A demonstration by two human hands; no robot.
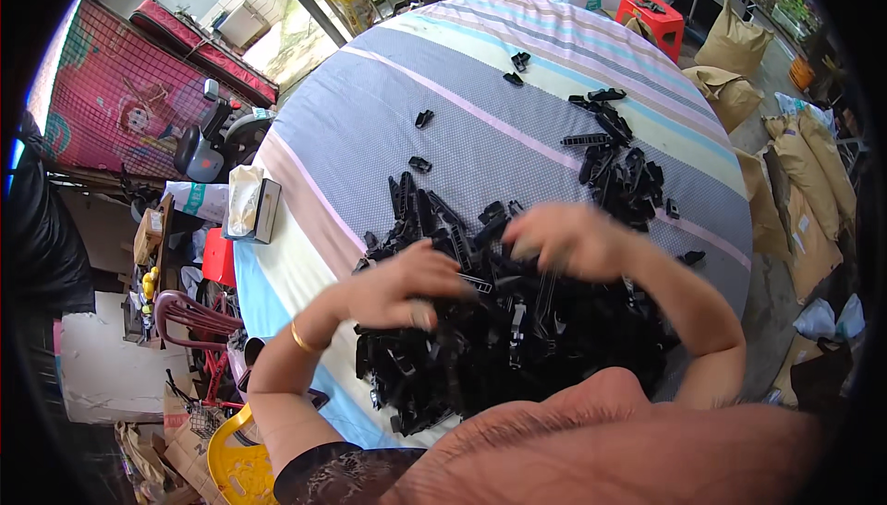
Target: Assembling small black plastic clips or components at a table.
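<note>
Both hands, left hand (407,288) & right hand (564,242), clutch black plastic parts (499,339) atop pile.

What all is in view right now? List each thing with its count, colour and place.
black plastic parts: one big heap, too many to count, black, on the near part of the table
smaller pile of parts: one, black, farther right on the table
loose parts: a few, black, scattered toward the far side
striped cloth: one, grey with pastel stripes, covering the table
tissue box: one, dark, at the table's left edge
stool: one, red, beyond the table
sacks: several, brown, on the right
left hand: on the heap, gold bangle on the wrist
right hand: on the heap
</note>
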